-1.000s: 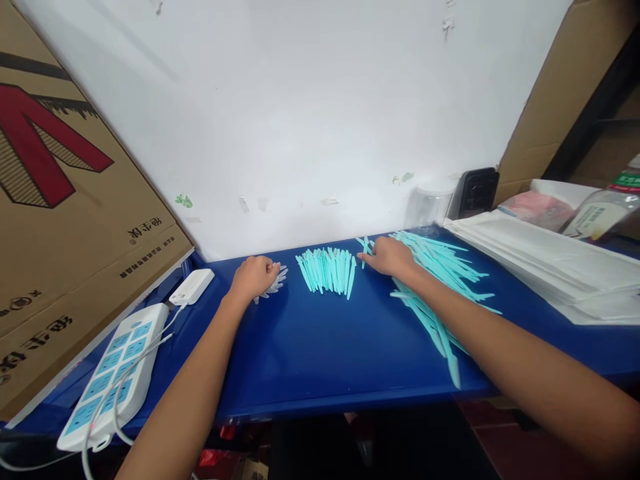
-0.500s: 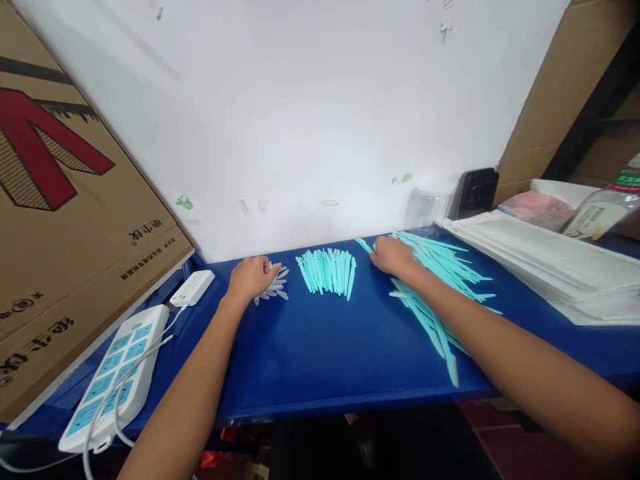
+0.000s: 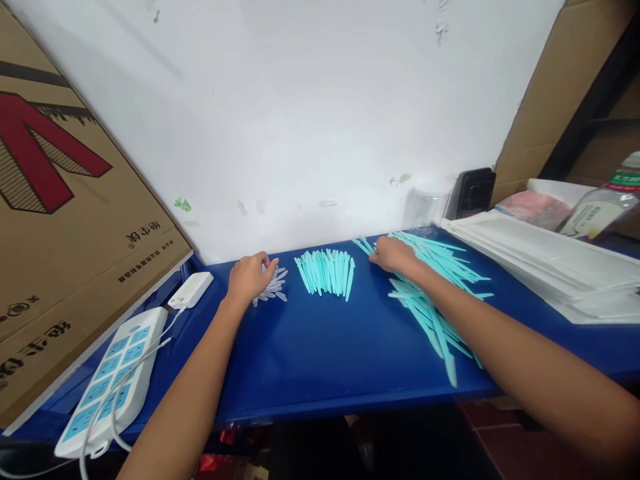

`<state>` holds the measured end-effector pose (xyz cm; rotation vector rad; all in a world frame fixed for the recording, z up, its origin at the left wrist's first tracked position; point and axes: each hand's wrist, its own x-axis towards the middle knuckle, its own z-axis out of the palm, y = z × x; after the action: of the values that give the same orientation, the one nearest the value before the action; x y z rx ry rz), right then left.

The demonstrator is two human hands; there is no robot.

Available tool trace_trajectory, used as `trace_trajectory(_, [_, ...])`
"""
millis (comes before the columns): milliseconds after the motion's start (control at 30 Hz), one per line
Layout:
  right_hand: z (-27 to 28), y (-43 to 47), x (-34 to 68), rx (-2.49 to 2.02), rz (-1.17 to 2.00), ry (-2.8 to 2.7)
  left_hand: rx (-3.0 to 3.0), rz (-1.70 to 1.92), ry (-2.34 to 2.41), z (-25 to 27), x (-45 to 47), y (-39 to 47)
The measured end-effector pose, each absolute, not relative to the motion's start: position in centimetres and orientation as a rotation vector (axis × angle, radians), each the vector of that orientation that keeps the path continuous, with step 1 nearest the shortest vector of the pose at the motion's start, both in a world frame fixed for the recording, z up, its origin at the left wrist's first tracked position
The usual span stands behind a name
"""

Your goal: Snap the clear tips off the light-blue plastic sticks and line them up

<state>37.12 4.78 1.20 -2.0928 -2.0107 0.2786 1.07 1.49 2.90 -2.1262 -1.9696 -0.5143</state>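
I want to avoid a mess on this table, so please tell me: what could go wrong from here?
The right forearm crosses the loose teal sticks and might drag some.
One stick lies with its end near the front edge of the blue table; a bump could knock it off.
The left hand is at the small translucent pieces and could scatter them.

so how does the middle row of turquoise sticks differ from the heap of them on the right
The middle row lies roughly side by side, while the right heap lies spread and overlapping at mixed angles. The middle row takes a small patch; the right heap covers more of the blue tabletop. The right forearm crosses the right heap, while the middle row is uncovered. Both are turquoise.
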Motion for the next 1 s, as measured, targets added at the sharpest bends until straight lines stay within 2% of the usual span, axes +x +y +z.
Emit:
trace_trajectory(167, [3.1,2.8,36.5,-1.801,0.474,-2.105,-2.322,-0.962,-1.895,2.7,2.5,1.4])
trace_trajectory(200, [3.6,2.2,36.1,-1.676,0.588,-2.127,-2.406,-1.113,-1.887,2.5,3.0,1.2])
trace_trajectory(267, [4.3,0.9,35.3,-1.289,1.055,-2.053,-2.633,-1.468,-1.884,2.2,4.4,0.8])
trace_trajectory(333, [4.6,-0.1,34.4,-1.029,1.392,-1.97,-2.87,-1.788,-1.866,2.0,5.9,0.2])
trace_trajectory(433, [4.1,-1.0,33.2,-0.848,1.622,-1.956,-3.045,-2.161,-1.814,1.8,7.6,-0.8])
trace_trajectory(500, [3.7,-1.2,32.8,-0.816,1.686,-1.968,-3.085,-2.261,-1.835,1.7,8.1,-1.1])
trace_trajectory(633, [3.2,-1.4,32.4,-0.841,1.698,-1.956,-3.111,-2.227,-1.878,1.4,8.1,-1.1])
trace_trajectory(1000, [3.1,-1.9,31.5,-0.916,1.447,-1.959,-2.953,-2.286,-1.946,1.3,7.7,-0.8])
